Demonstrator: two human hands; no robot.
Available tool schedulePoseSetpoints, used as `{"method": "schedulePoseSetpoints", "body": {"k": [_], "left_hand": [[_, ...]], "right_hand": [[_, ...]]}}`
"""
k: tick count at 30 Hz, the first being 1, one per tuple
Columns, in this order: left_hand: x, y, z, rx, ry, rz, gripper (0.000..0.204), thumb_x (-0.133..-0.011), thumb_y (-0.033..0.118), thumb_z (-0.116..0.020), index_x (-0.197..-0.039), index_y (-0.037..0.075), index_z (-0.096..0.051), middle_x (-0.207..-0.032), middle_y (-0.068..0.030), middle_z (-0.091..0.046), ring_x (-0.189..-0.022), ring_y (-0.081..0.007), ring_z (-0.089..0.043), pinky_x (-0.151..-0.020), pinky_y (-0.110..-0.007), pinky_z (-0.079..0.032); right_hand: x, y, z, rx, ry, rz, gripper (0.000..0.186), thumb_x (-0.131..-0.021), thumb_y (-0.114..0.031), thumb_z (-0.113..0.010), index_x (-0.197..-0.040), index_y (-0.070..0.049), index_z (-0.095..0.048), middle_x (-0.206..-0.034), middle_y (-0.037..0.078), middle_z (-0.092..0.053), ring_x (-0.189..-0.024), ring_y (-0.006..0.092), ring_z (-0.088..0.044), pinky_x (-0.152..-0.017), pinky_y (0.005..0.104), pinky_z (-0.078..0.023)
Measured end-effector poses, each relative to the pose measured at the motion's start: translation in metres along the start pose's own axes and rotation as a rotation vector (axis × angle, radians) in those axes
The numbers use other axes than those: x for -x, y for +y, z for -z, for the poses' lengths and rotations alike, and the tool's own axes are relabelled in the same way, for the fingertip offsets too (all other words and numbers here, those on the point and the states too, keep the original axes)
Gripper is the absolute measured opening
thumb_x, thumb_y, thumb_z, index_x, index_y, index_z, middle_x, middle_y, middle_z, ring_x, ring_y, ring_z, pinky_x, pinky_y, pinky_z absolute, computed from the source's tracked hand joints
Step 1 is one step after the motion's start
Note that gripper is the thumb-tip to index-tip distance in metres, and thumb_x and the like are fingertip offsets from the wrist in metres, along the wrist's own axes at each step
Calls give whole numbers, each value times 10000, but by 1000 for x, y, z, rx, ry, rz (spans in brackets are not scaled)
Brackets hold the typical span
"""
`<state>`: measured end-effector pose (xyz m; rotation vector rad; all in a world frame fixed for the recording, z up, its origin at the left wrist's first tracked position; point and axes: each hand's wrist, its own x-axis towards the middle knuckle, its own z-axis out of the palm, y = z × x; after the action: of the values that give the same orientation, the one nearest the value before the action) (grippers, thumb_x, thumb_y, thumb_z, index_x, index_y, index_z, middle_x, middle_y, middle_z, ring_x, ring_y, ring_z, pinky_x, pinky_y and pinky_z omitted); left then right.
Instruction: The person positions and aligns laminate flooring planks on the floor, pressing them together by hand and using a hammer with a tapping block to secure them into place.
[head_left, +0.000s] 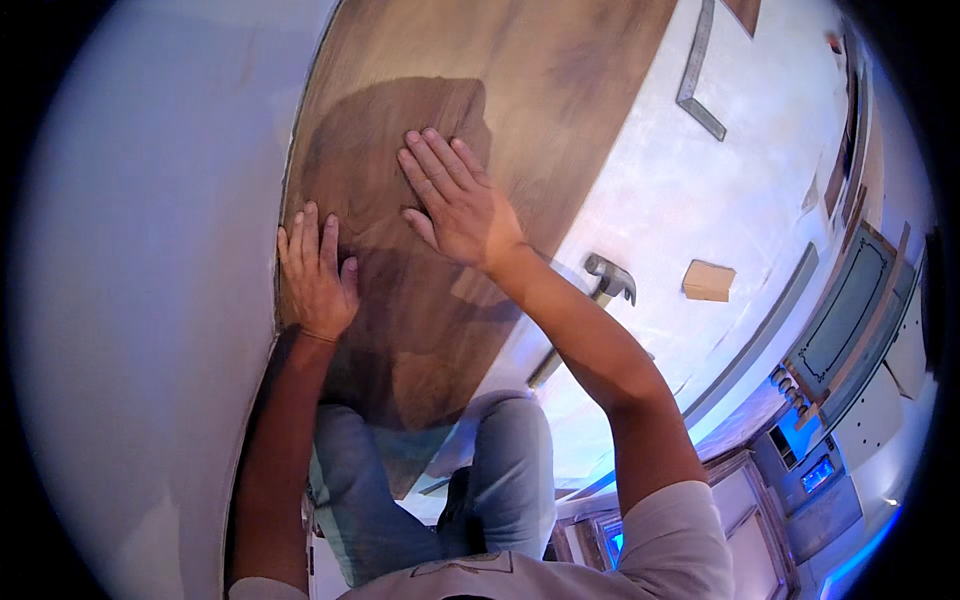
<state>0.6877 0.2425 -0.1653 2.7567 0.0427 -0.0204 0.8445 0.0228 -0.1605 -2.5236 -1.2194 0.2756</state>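
Note:
Both palms lie on brown wood-look floor planks [540, 70] that run along the wall. My left hand [318, 278] rests flat by the plank edge where it meets the wall, fingers stretched away from me. Farther right and a bit farther off, my right hand [455, 200] presses flat on the plank surface, thumb apart from the fingers. Neither hand grips anything. Under my right forearm lies a claw hammer [610, 275], its handle partly hidden by the arm. My shadow darkens the planks around both hands.
A pale wall [170, 250] rises close on the left. On the white floor sheet [650, 220] to the right lie a metal carpenter's square [697, 85], a small tan piece of card or wood [708, 281] and a long grey strip [755, 335]. A grey-green panel [840, 310] stands far right.

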Motion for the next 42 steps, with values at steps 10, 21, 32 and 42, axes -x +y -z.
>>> {"method": "schedulePoseSetpoints", "body": {"k": [10, 21, 32, 42], "left_hand": [[-1, 8, -8, -29, 42, -10, 663, -934, 207, -607, -1538, 20, -407, -1636, -248, -339, -1500, -459, -310, -1236, -613, -215], [0, 6, -2, -81, -15, 5, 561, -1050, 294, -464, -1499, -40, -440, -1627, -268, -341, -1500, -473, -313, -1241, -611, -217], [-5, 13, 1, -103, -53, 45, 566, -1077, 336, -404, -1464, -71, -474, -1600, -297, -370, -1479, -491, -339, -1222, -625, -242], [2, 5, -5, -96, -53, 48, 591, -1083, 366, -382, -1456, -84, -470, -1599, -308, -365, -1490, -498, -316, -1228, -615, -227]], "right_hand": [[10, 61, 26, -1, 109, -291, 742, -992, -445, -605, -1548, 6, -412, -1643, 170, -368, -1539, 321, -310, -1273, 473, -222], [8, 10, 72, -212, 120, -444, 702, -946, -350, -684, -1460, 78, -471, -1590, 261, -405, -1488, 455, -359, -1238, 537, -272], [-67, 38, 17, -63, 74, -7, 816, -971, -521, -578, -1543, 37, -411, -1651, 199, -340, -1556, 343, -261, -1280, 479, -189], [-163, 4, 46, -321, 378, -170, 830, -980, -525, -567, -1551, 51, -388, -1640, 236, -334, -1566, 372, -220, -1290, 509, -142]]}}
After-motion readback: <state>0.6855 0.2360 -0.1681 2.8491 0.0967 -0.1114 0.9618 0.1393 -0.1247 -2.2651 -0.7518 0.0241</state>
